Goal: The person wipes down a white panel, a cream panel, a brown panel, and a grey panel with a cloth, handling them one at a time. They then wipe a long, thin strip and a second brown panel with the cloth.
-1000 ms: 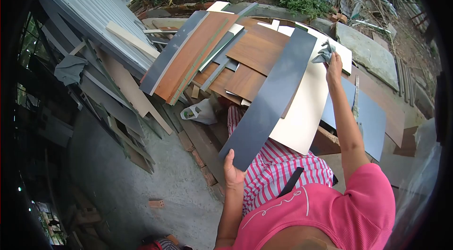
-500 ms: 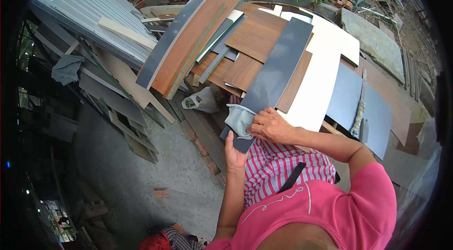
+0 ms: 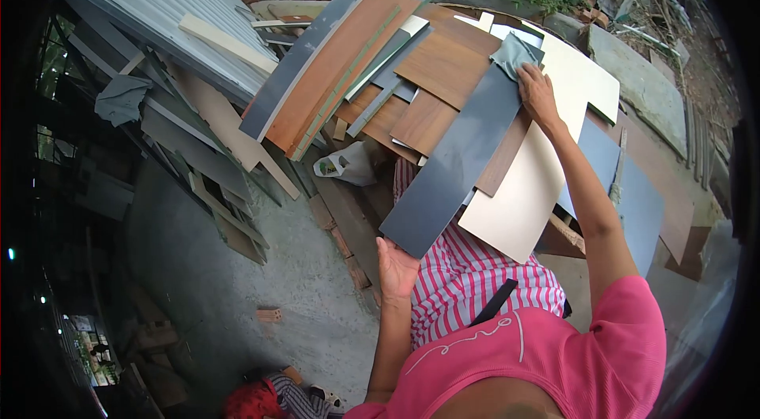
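A long dark grey board (image 3: 463, 150) slants away from my lap across the pile of panels. At its near left corner my left hand (image 3: 397, 270) grips the edge, thumb showing along the side and the other fingers partly hidden beneath. My right hand (image 3: 540, 94) is stretched to the board's far end, its fingers closed on a grey-green cloth (image 3: 514, 55) that lies bunched on the surface. Under and beside the board are a narrow brown strip (image 3: 504, 154) and a cream panel (image 3: 514, 213).
Wood-grain panels (image 3: 443, 63) and an orange-brown board (image 3: 340, 63) are stacked to the left. A white plastic bag (image 3: 348, 164) sits below them. Farther left, offcuts lean beside a corrugated metal sheet (image 3: 158, 0), with another grey cloth (image 3: 123, 98) there. Blue-grey panels (image 3: 633, 205) lie right.
My right hand has slid the cloth from the board's near end up to its far end. The cream panel's near end now shows. My left hand remains at the near corner.
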A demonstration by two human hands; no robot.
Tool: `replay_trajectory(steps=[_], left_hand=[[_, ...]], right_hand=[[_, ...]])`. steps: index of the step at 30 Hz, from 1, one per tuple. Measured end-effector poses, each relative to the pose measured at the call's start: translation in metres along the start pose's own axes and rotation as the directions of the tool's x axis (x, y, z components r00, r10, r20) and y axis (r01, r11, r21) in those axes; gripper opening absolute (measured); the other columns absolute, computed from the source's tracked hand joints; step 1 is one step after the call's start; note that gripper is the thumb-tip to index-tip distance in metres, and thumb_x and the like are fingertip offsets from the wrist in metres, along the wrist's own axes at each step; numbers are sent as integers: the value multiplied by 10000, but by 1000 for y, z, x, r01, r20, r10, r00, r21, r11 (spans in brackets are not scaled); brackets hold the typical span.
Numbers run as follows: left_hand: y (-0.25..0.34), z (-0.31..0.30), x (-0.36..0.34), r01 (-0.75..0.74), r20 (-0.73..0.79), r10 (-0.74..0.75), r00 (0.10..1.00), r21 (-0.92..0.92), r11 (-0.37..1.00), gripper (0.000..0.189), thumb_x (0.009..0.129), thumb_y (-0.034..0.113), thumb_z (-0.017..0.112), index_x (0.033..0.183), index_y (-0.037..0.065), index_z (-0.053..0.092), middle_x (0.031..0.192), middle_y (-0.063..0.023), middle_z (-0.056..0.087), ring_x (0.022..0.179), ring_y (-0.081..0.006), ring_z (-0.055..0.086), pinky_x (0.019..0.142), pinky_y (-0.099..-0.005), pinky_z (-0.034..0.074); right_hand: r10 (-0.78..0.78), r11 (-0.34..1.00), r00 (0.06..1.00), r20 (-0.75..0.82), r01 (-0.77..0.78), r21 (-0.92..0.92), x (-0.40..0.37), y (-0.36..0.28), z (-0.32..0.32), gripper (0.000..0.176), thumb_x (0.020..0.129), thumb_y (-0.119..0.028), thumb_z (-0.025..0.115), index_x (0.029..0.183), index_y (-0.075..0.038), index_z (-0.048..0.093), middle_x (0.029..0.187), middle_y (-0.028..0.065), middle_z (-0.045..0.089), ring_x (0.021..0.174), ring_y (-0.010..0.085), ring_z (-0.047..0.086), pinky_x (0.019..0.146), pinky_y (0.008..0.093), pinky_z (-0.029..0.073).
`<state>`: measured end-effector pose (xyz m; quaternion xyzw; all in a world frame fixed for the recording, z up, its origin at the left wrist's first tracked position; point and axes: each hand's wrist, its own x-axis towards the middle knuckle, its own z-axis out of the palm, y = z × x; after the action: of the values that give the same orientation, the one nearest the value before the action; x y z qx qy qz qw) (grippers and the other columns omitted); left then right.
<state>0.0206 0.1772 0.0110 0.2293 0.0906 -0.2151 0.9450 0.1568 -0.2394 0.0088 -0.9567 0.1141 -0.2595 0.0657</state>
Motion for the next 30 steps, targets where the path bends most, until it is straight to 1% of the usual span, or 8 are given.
replay_trajectory(steps=[6, 9, 12, 16, 20, 24, 28, 30], left_hand=[[0, 2, 5, -26, -86, 32, 996, 65, 998, 582, 934, 463, 419, 1338, 51, 345, 1350, -95, 408, 1238, -224, 405, 1019, -389, 355], [-5, -6, 16, 15, -127, 16, 992, 242, 970, 620, 900, 478, 490, 1323, 42, 368, 1331, -72, 425, 1218, -184, 417, 1005, -343, 355], [-8, -3, 19, -4, -159, 42, 986, 233, 973, 639, 898, 505, 473, 1324, 41, 365, 1324, -74, 430, 1216, -184, 419, 1003, -338, 356], [-4, 0, 14, -2, -142, 23, 990, 150, 989, 669, 901, 552, 416, 1328, 40, 356, 1321, -80, 433, 1213, -188, 423, 1006, -335, 353], [4, 4, 15, 13, -66, -7, 998, 84, 996, 726, 897, 612, 323, 1332, 32, 343, 1331, -105, 424, 1216, -214, 422, 1020, -356, 338], [10, 12, 13, 64, -45, -70, 997, -122, 990, 751, 884, 642, 293, 1319, 33, 359, 1329, -110, 427, 1232, -238, 404, 1038, -372, 320], [8, -7, 9, 77, 103, -42, 994, -365, 928, 749, 876, 655, 292, 1274, 33, 416, 1289, -103, 460, 1183, -248, 448, 1019, -376, 349], [5, -33, 10, 57, 63, -43, 997, -231, 971, 739, 877, 651, 306, 1235, 20, 448, 1210, -95, 516, 1080, -245, 519, 962, -360, 410]], right_hand=[[-422, 894, 880, 217, 364, 262, -73, -126, -60, 396, 859, -111, 543, 1246, -54, 484, 1355, 137, 409, 1286, 324, 349, 1071, 444, 277], [-600, 777, 769, 222, 493, 391, -96, -151, -71, 433, 824, -116, 594, 1242, -70, 492, 1366, 119, 404, 1304, 305, 328, 1072, 440, 278], [-652, 735, 720, 239, 520, 436, -88, -143, -70, 435, 829, -126, 588, 1251, -88, 494, 1378, 96, 398, 1305, 292, 330, 1076, 437, 273], [-401, 912, 886, 231, 362, 192, -68, -115, -56, 421, 875, -150, 521, 1290, -107, 467, 1392, 101, 378, 1307, 293, 320, 1070, 443, 269], [-272, 962, 936, 224, 256, 99, -80, -125, -44, 425, 880, -147, 511, 1297, -86, 454, 1388, 129, 375, 1302, 314, 323, 1064, 449, 270], [-423, 886, 887, 188, 361, 290, -126, -199, -66, 445, 852, -144, 548, 1274, -28, 465, 1376, 163, 385, 1290, 332, 339, 1060, 458, 271], [-656, 586, 753, 58, 459, 667, -171, -251, -87, 314, 802, -79, 568, 1107, -6, 577, 1222, 164, 533, 1175, 324, 476, 989, 429, 368], [-676, 424, 719, 162, 199, 884, -174, -259, -101, 219, 793, -59, 555, 996, 9, 600, 1038, 165, 607, 1033, 317, 559, 898, 403, 426]])
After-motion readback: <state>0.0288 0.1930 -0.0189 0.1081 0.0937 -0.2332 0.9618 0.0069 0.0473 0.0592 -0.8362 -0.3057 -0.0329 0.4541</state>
